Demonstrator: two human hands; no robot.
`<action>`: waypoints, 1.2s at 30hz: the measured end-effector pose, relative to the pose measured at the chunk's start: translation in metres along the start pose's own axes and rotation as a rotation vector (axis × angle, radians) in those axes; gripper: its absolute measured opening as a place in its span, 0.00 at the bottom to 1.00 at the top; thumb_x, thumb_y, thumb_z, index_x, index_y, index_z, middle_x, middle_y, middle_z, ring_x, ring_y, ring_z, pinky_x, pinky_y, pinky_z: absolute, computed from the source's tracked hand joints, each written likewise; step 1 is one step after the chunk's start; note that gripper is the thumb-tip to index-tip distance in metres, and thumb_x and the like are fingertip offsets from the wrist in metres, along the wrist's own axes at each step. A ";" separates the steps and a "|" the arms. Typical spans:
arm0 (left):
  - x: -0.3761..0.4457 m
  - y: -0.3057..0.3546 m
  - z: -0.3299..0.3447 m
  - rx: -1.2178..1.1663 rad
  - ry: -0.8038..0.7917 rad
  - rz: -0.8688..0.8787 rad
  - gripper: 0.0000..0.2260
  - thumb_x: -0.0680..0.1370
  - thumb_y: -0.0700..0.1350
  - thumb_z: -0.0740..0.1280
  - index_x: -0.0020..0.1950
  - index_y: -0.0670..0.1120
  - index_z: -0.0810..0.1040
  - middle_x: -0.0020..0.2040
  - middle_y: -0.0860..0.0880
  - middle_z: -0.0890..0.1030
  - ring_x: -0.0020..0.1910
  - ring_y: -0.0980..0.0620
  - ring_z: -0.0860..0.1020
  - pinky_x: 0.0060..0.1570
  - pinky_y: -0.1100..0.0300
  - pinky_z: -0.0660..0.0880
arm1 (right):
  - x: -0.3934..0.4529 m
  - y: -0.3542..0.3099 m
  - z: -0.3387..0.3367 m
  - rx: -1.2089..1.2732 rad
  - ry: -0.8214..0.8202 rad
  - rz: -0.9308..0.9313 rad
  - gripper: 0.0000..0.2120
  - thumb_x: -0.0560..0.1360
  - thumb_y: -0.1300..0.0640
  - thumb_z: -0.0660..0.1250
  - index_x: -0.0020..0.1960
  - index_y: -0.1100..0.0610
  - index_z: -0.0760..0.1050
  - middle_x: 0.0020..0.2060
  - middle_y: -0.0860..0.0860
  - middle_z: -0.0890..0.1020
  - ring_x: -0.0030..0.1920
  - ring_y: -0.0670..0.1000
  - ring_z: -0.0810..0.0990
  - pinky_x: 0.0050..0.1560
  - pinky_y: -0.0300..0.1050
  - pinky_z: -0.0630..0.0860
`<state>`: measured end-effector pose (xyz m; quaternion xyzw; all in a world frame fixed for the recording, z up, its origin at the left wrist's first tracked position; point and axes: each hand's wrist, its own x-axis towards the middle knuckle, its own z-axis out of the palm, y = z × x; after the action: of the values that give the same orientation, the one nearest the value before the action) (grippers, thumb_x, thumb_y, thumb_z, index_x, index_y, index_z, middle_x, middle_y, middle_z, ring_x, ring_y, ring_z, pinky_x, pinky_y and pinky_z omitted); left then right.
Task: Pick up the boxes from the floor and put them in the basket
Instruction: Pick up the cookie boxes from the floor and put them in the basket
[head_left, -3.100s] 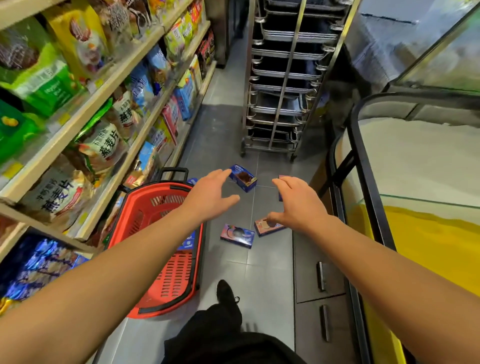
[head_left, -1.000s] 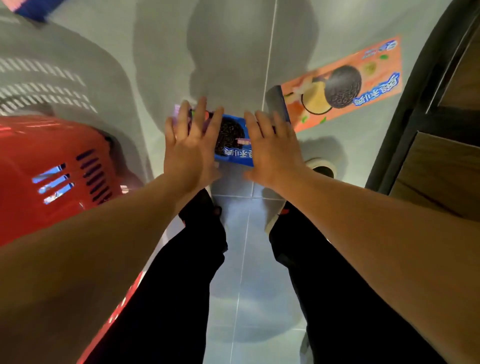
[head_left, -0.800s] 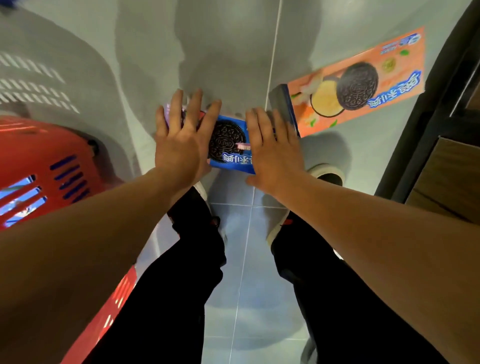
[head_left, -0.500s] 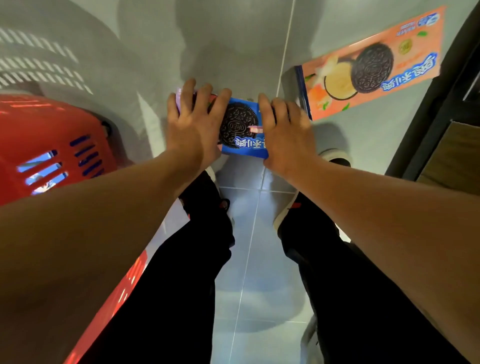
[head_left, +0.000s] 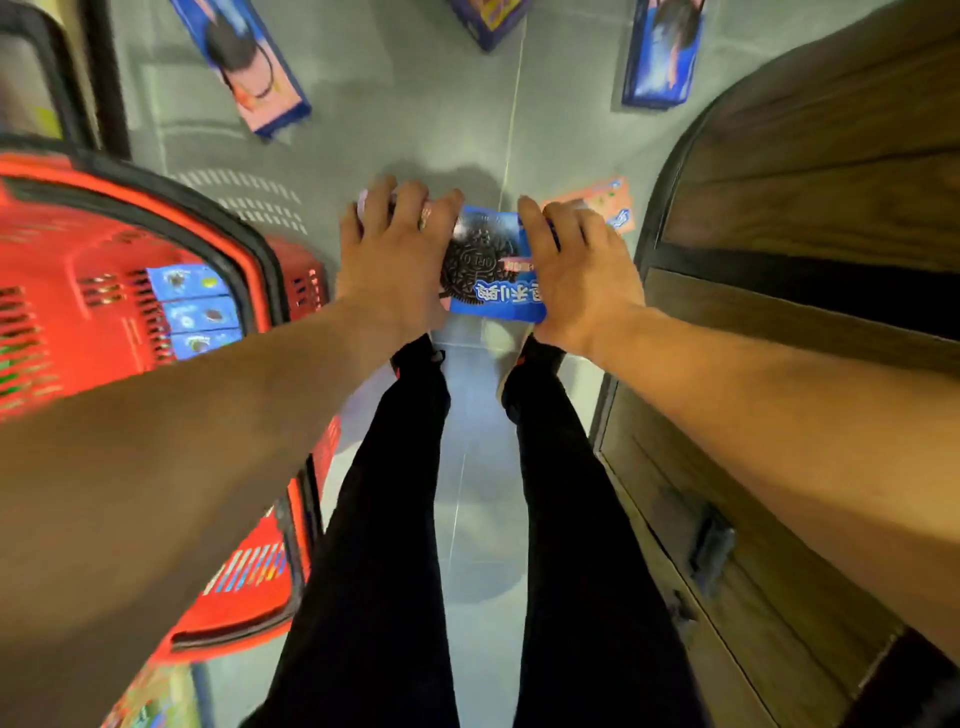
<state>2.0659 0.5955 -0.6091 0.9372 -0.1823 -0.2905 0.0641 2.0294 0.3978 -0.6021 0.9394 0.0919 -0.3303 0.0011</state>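
A blue cookie box (head_left: 493, 270) with a black biscuit printed on it is held above the grey floor between both my hands. My left hand (head_left: 389, 260) grips its left end and my right hand (head_left: 576, 265) grips its right end, fingers curled over the far edge. The red basket (head_left: 62, 208) with a black rim stands at the left, with several blue boxes (head_left: 195, 306) inside. An orange box (head_left: 608, 205) lies on the floor just beyond my right hand. Further off lie a pink-and-blue box (head_left: 244, 62) and two blue boxes (head_left: 660, 52).
A dark wooden cabinet (head_left: 810, 260) with drawer handles runs along the right side. My two legs in black trousers (head_left: 426, 519) stand below the held box. A narrow strip of grey tile floor (head_left: 415, 119) lies between basket and cabinet.
Both hands have lifted the blue box off the floor. The view has risen, so the orange box looks smaller and more boxes and the basket's inside have come into sight.
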 end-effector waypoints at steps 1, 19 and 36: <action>-0.012 0.006 -0.023 0.001 0.010 -0.005 0.46 0.59 0.51 0.74 0.74 0.52 0.58 0.69 0.45 0.64 0.72 0.37 0.58 0.68 0.37 0.60 | -0.015 0.000 -0.021 0.013 0.011 -0.001 0.55 0.60 0.50 0.76 0.79 0.57 0.49 0.70 0.57 0.65 0.66 0.62 0.67 0.68 0.56 0.65; -0.250 0.037 -0.260 0.056 0.292 0.023 0.49 0.56 0.58 0.74 0.74 0.53 0.59 0.66 0.48 0.66 0.68 0.43 0.62 0.63 0.45 0.66 | -0.243 -0.072 -0.264 -0.107 0.190 -0.134 0.59 0.61 0.41 0.76 0.79 0.53 0.44 0.70 0.51 0.64 0.68 0.56 0.65 0.69 0.50 0.63; -0.460 0.004 -0.217 -0.742 -0.136 -0.362 0.28 0.59 0.56 0.80 0.56 0.54 0.77 0.51 0.53 0.83 0.49 0.51 0.81 0.55 0.53 0.77 | -0.353 -0.168 -0.220 -0.168 0.574 -0.794 0.43 0.58 0.56 0.79 0.70 0.57 0.68 0.64 0.58 0.76 0.62 0.62 0.76 0.64 0.55 0.74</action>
<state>1.8360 0.7688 -0.1898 0.8459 0.0986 -0.4045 0.3333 1.8667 0.5165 -0.2005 0.8817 0.4653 -0.0247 -0.0743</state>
